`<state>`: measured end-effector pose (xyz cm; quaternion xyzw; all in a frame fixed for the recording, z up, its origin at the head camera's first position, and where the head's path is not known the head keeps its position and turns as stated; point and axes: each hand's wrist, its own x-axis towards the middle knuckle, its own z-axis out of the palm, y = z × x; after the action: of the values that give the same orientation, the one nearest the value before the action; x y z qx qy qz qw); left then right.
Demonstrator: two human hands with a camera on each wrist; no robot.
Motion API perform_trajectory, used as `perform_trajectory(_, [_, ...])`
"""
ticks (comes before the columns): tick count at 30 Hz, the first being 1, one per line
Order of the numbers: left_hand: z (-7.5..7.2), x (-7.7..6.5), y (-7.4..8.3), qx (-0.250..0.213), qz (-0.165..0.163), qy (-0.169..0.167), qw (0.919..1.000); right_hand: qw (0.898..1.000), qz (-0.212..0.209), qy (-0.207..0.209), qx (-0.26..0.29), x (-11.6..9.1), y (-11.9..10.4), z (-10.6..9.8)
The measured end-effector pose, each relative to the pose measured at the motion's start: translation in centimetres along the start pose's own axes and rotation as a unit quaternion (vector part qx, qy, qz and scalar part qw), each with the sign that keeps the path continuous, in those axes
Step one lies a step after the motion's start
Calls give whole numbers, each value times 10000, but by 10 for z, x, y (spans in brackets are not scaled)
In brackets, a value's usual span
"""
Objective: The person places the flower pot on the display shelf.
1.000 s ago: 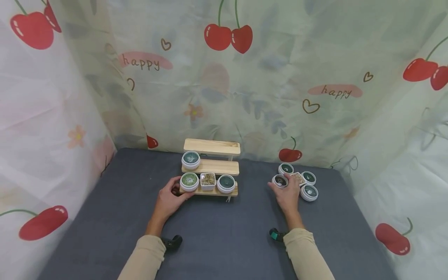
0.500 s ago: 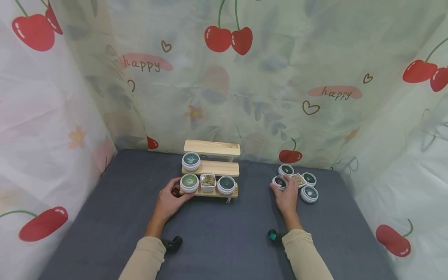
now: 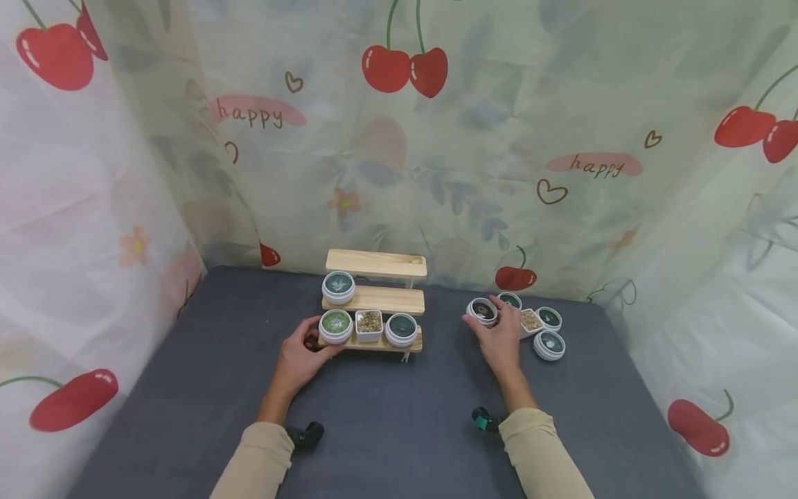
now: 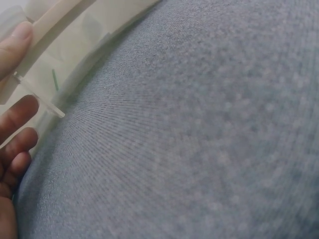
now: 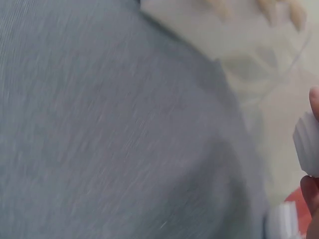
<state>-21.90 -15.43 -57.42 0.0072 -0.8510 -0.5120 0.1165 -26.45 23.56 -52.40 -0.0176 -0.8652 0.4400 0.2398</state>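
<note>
A small round white jar with a dark top (image 3: pixel 483 312) is in my right hand (image 3: pixel 501 338), pinched between thumb and fingers and raised off the table. In the right wrist view, the white ridged side of the jar (image 5: pixel 308 143) shows between the fingertips. My left hand (image 3: pixel 301 355) holds a round white jar with a green top (image 3: pixel 336 326) at the left end of the lowest tier of a wooden three-tier stand (image 3: pixel 389 299). In the left wrist view, a fingertip (image 4: pixel 22 31) lies at the jar and board while other fingers curl loosely below.
Beside the green jar stand a square white dish of grainy bits (image 3: pixel 369 326) and a dark green jar (image 3: pixel 402 330). Another jar (image 3: pixel 339 287) sits on the middle tier. Right of my right hand, several round jars (image 3: pixel 549 345) surround a square dish (image 3: pixel 530 321) on the grey table (image 3: pixel 399 423).
My right hand has lifted the dark-topped jar from the group on the right and moved it left. My left hand stays at the green-topped jar.
</note>
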Motion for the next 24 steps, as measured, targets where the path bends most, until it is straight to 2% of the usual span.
perform_trajectory(5, [-1, 0, 1, 21, 18, -25, 10000, 9997, 60, -206, 127, 3, -29, 1])
perform_trajectory(11, [0, 0, 1, 45, -30, -38, 10000, 9967, -109, -513, 621, 3, -58, 3])
perform_trajectory(17, [0, 0, 2, 28, -69, -18, 10000, 9899, -437, -808, 1079, 1, -87, 12])
perform_trajectory(24, [1, 0, 0, 19, -21, 34, 10000, 9802, -534, -1137, 1533, -5, -114, 31])
